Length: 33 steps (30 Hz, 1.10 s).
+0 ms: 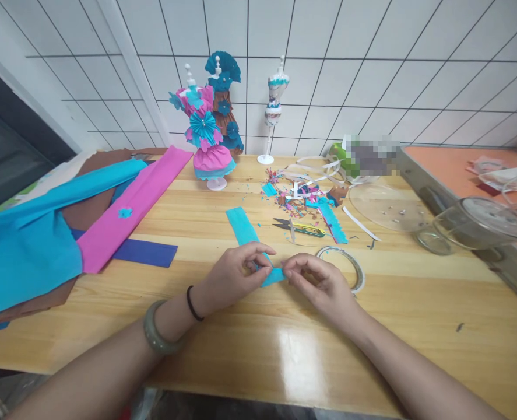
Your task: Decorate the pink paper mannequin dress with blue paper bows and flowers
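Note:
Between my two hands is a small piece of turquoise crepe paper (277, 276), pinched at its right end by my right hand (322, 280). My left hand (243, 266) closes thumb and forefinger at its left side. Behind the left fingers a longer turquoise crepe strip (241, 226) lies on the table. Just beyond the hands rest yellow-handled thread snips (304, 227). A roll of tape (358, 269) lies flat by my right hand.
Folded crepe paper sheets, including a pink one (129, 213), cover the left side. Two paper-dressed mannequins (204, 128) and a barer mannequin (275, 99) stand at the wall. Paper scraps (297, 201) lie mid-table; a clear jar (481, 224) lies on the right.

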Tool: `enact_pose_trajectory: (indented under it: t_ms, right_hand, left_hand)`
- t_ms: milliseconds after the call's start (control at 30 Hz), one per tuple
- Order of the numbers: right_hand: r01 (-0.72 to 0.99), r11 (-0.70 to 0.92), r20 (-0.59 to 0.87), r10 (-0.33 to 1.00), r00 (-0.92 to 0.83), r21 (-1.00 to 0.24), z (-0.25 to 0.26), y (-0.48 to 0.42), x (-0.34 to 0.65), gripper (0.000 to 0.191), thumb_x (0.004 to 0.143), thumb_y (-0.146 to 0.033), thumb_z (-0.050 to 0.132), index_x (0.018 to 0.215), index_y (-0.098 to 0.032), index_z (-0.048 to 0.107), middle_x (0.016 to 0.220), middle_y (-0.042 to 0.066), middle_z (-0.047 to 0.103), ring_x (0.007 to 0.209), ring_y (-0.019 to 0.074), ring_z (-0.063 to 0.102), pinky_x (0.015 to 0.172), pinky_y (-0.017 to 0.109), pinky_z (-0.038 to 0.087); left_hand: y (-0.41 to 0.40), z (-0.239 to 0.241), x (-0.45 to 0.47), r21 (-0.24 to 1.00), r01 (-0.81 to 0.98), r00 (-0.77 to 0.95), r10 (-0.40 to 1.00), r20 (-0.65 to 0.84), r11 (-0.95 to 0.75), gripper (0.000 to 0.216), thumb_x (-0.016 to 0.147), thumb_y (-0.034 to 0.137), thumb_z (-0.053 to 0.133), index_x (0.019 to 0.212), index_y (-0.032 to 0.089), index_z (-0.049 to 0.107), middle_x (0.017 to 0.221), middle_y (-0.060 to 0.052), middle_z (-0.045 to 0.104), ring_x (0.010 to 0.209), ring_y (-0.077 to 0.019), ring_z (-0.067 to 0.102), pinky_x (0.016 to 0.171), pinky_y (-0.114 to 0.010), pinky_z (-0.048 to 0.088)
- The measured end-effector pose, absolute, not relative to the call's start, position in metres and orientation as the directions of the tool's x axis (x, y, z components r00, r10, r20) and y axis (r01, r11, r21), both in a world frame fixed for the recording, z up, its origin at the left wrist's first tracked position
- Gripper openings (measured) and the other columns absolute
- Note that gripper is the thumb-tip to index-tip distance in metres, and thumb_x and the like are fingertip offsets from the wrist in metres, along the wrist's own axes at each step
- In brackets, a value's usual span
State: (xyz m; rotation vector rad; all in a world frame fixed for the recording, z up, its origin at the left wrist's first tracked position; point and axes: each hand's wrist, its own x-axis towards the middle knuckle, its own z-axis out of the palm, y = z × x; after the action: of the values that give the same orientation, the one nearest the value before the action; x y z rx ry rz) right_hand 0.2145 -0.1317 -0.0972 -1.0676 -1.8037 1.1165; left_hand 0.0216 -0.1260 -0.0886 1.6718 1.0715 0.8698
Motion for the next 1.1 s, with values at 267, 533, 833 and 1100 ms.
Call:
enact_pose_trajectory:
  t_ms: [267, 533, 833, 1100]
  right_hand:
    - [0.245, 0.360, 0.239, 0.878, -0.415, -0.900, -0.091, -0.129, 0.215, 0.015, 0.084, -0.024, 0.050, 0.086, -0.020, 0.065, 0.082, 0.006, 0.062, 0.076, 0.0159, 0.058, 0.069, 0.028, 0.047]
    - [0.259, 0.306, 0.197, 0.907, -0.372, -0.916, -0.097, -0.130, 0.212, 0.013, 0.079, -0.027, 0.058, 0.088, -0.021, 0.065, 0.085, 0.006, 0.062, 0.076, 0.0169, 0.059, 0.065, 0.028, 0.048]
    - [0.286, 0.305, 0.206, 0.921, -0.330, -0.908, -0.104, -0.127, 0.212, 0.012, 0.078, -0.027, 0.058, 0.084, -0.019, 0.064, 0.075, 0.004, 0.059, 0.065, 0.0137, 0.055, 0.057, 0.026, 0.046]
    - [0.268, 0.279, 0.180, 0.923, -0.341, -0.922, -0.104, -0.128, 0.212, 0.013, 0.079, -0.029, 0.057, 0.084, -0.019, 0.063, 0.076, 0.005, 0.060, 0.066, 0.0143, 0.055, 0.059, 0.026, 0.047]
  left_hand:
    - [-0.124, -0.084, 0.020, 0.951, 0.266, 0.396, 0.917, 0.044, -0.160, 0.014, 0.077, 0.018, 0.048, 0.081, 0.013, 0.060, 0.071, -0.002, 0.059, 0.062, -0.0093, 0.053, 0.058, -0.020, 0.042]
    - [-0.125, -0.084, 0.022, 0.960, 0.265, 0.389, 0.921, -0.019, -0.092, 0.019, 0.071, 0.027, 0.060, 0.083, 0.012, 0.063, 0.079, -0.004, 0.059, 0.066, -0.0104, 0.052, 0.058, -0.021, 0.042]
    - [-0.123, -0.095, 0.020, 0.981, 0.188, 0.368, 0.923, -0.116, 0.048, 0.023, 0.069, 0.029, 0.064, 0.084, 0.012, 0.062, 0.062, 0.003, 0.051, 0.052, -0.0053, 0.041, 0.048, -0.017, 0.034]
    - [-0.122, -0.095, 0.020, 0.956, 0.291, 0.329, 0.943, -0.057, -0.043, 0.020, 0.070, 0.028, 0.062, 0.085, 0.014, 0.065, 0.074, -0.001, 0.057, 0.055, -0.0062, 0.047, 0.051, -0.018, 0.039]
